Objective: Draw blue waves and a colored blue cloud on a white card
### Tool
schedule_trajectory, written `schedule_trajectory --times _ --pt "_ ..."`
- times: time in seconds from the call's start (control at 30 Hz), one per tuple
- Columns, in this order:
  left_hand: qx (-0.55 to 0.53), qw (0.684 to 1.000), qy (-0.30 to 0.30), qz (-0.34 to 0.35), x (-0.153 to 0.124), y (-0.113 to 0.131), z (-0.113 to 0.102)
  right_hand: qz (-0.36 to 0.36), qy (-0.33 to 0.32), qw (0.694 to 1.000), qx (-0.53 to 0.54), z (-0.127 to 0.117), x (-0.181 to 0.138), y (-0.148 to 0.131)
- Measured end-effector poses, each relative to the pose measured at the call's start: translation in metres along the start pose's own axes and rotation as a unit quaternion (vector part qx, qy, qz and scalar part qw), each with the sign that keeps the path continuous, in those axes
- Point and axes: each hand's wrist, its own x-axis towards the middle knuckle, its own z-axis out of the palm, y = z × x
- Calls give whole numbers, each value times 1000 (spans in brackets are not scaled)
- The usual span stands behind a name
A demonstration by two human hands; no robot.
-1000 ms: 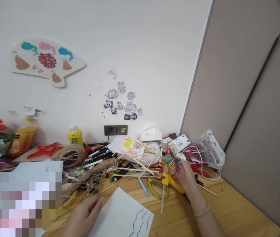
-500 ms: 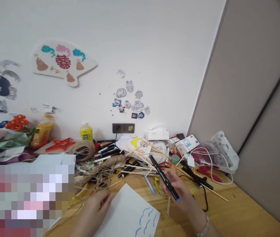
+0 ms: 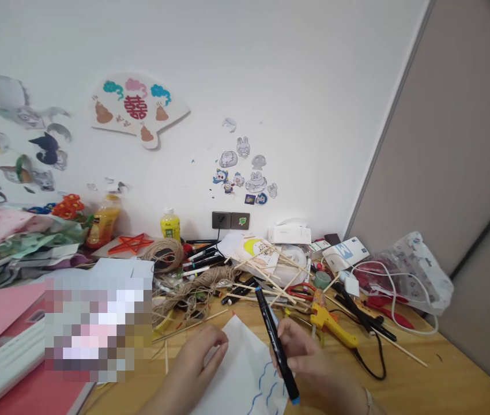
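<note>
A black marker [image 3: 276,346] with blue ends stands tilted in my right hand [image 3: 299,351], gripped between thumb and fingers above the right side of a white sheet of paper [image 3: 238,369]. Blue wavy lines are drawn on the sheet near its right edge. My left hand [image 3: 202,360] rests by the sheet's left edge, its fingers loosely curved, a gap showing between thumb and fingers, and nothing visible in it. A yellow glue gun [image 3: 334,324] lies just beyond my right hand.
Wooden skewers [image 3: 290,282], twine [image 3: 210,279] and several markers [image 3: 204,256] clutter the back of the table. A white cable [image 3: 394,300] and a plastic bag [image 3: 426,271] lie at the right. Pink and red sheets [image 3: 0,314] and a white keyboard-like object [image 3: 7,366] occupy the left.
My view has turned left, so things appear shifted right. My right hand with the marker has come down nearer the sheet, uncovering the glue gun. My left hand stays by the sheet.
</note>
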Motion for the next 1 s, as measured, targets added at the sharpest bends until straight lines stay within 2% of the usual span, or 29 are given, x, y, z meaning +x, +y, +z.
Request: schedule_trajectory --times 0.13,0.27,0.33,0.4,0.47,0.53,0.63,0.77,0.9,1.0 --pt "10 998 24 52 -5 3 3 35 -35 999 -8 7 3 9" --pt "128 975 103 149 -7 4 6 109 -47 992 -33 9 -1 16" --pt "180 953 84 230 -7 5 9 121 -42 991 -41 9 -2 18" --pt "194 939 44 281 -8 6 13 124 -38 991 -32 9 -2 20" --pt "181 946 26 269 -10 9 19 120 -25 992 -25 10 0 23" --pt "158 962 18 224 -13 13 23 101 -28 994 -39 12 1 25" --pt "130 973 -41 184 -16 21 24 63 -45 990 -120 19 0 26" --pt "92 977 -123 149 -16 35 15 62 1 953 -297 37 -5 13" --pt "69 974 -160 142 -15 47 3 31 -33 917 -397 52 -8 -10" --pt "59 970 -182 147 -16 45 -6 12 -73 884 -461 57 -8 -25"
